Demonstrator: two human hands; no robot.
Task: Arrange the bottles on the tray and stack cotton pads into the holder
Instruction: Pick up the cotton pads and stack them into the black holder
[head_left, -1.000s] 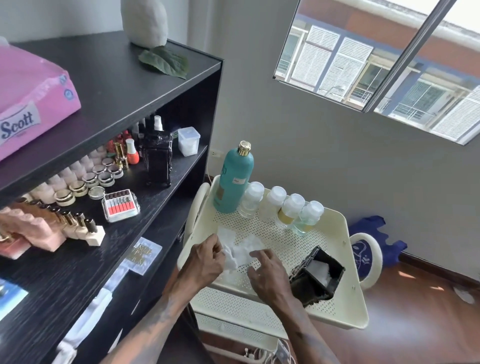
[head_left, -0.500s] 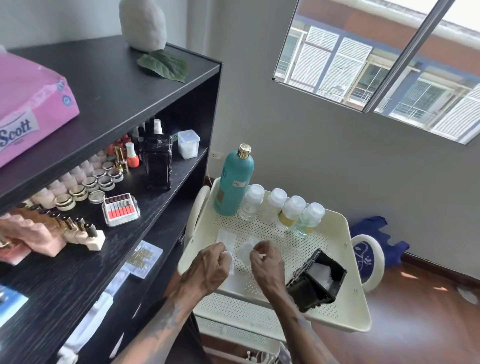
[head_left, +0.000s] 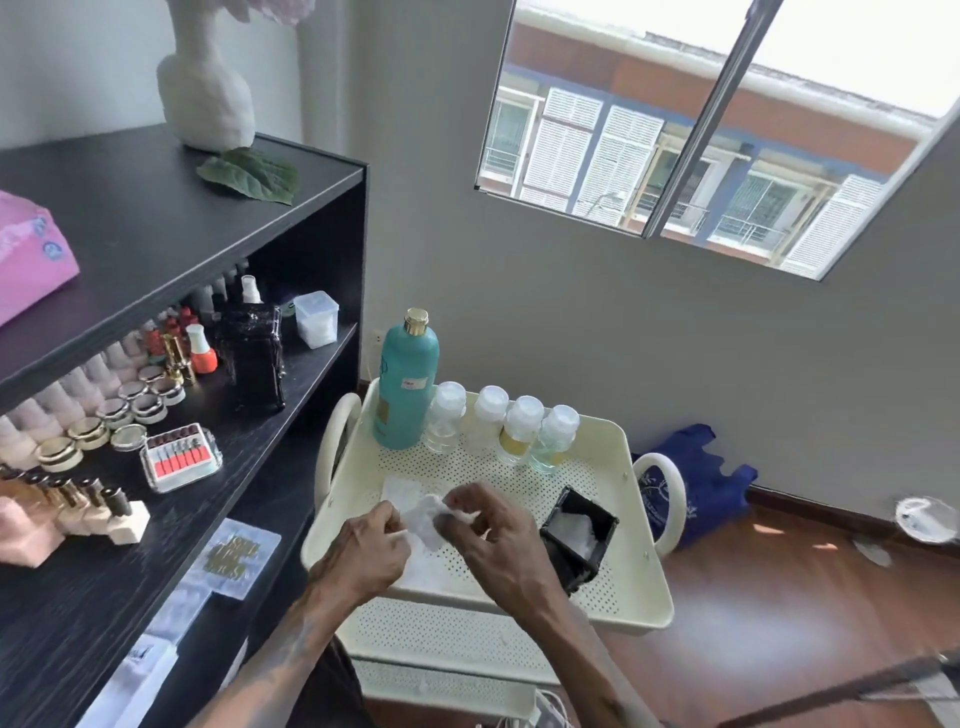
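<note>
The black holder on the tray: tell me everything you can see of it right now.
The holder is a small square black box, glossy like plastic, with an open top. It sits tilted on the cream perforated tray, near its right front part, just right of the right hand. White cotton pads already lie inside, partly filling it. Neither hand appears to grip it; whether the right hand brushes it cannot be told.
</note>
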